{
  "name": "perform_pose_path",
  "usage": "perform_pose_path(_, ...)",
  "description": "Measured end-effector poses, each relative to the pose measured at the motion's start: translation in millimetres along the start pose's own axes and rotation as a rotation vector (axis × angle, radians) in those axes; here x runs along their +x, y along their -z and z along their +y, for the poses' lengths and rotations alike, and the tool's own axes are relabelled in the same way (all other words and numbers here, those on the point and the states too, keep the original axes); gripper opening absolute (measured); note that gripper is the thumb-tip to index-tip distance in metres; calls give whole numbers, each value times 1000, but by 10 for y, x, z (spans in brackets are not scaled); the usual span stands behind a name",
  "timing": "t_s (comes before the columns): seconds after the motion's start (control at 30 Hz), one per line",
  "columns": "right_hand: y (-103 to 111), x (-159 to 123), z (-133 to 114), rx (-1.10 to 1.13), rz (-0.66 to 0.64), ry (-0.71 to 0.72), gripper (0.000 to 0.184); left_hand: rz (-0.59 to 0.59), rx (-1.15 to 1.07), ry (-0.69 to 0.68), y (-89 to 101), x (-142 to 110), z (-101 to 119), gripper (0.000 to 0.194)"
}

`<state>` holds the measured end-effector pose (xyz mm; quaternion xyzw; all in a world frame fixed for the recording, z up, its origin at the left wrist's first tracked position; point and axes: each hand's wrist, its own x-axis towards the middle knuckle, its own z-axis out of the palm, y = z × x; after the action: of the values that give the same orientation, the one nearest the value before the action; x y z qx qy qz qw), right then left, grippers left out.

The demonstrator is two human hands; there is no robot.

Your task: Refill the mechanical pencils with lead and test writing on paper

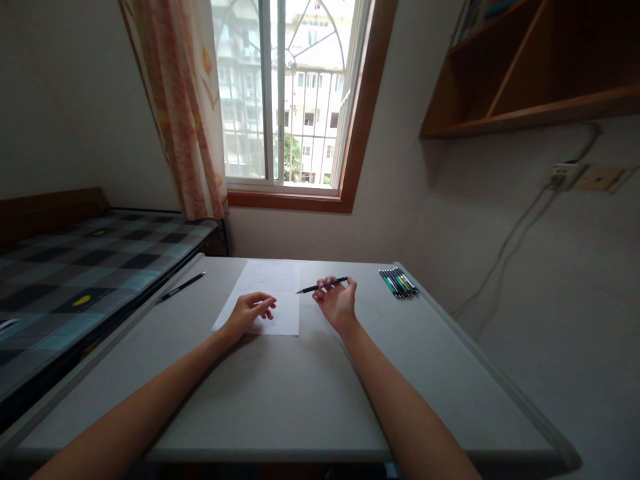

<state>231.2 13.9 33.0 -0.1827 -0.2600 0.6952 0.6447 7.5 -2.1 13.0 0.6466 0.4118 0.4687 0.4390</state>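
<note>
My right hand is turned palm up, and its fingers hold a dark pen with the pointed tip facing left. The pen is raised beside the right edge of a white sheet of paper. Over the lower left part of that sheet is my left hand. Its fingers are loosely bent and apart, with nothing between them. Faint lines of writing show on the far half of the sheet.
A row of several pens lies at the table's far right. Another black pen rests by the left edge of the pale table. A bed adjoins on the left; a wooden shelf hangs on the right wall.
</note>
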Motion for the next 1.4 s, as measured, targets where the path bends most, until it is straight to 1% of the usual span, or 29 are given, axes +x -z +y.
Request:
perform_pose_path(0.1, -10, -8, 1, -32, -9, 7, 43, 3, 28, 15, 6, 16, -48, 30)
perform_pose_path(0.2, -17, -11, 2, -66, -14, 8, 45, 42, 92, 28, 36, 53, -133, 33)
perform_pose_path(0.27, -18, -8, 1, -106, 9, 17, 47, 85, 170, 16, 82, 86, -185, 35)
perform_pose_path(0.37, -5, 5, 1, -146, 37, 34, 48, 161, 367, -25, 203, 139, -224, 34)
perform_pose_path(0.43, 12, 14, 4, -147, 34, 35, 48, 176, 519, -46, 310, 167, -231, 33)
perform_pose_path(0.53, 30, 21, 7, -122, 8, 17, 47, 200, 804, -34, 486, 190, -240, 35)
perform_pose_path(0.6, 28, 17, 5, -94, -6, 6, 46, 204, 995, 25, 592, 191, -250, 39)
perform_pose_path(0.67, 20, 11, 1, -71, -7, 1, 47, 200, 1139, 126, 677, 184, -259, 44)
perform_pose_path(0.77, 10, 5, -7, -74, -1, 2, 48, 145, 1243, 231, 752, 169, -254, 48)
perform_pose_path(0.83, 10, 7, -7, -98, -1, 4, 46, 105, 1271, 250, 765, 161, -239, 46)
perform_pose_path(0.93, 14, 13, 0, -109, 1, 12, 44, 60, 1270, 220, 736, 155, -221, 42)
perform_pose_path(1.1, 19, 15, 6, -133, 8, 17, 44, -7, 1143, 110, 594, 151, -255, 41)
perform_pose_path(1.23, 28, 13, 0, -157, 15, 32, 48, -88, 1011, -7, 448, 138, -283, 42)
perform_pose_path(1.3, 36, 17, -2, -145, 10, 34, 49, -71, 977, -15, 392, 127, -283, 45)
perform_pose_path(1.4, 44, 25, -2, -128, -11, 22, 46, -51, 987, -18, 343, 109, -276, 50)
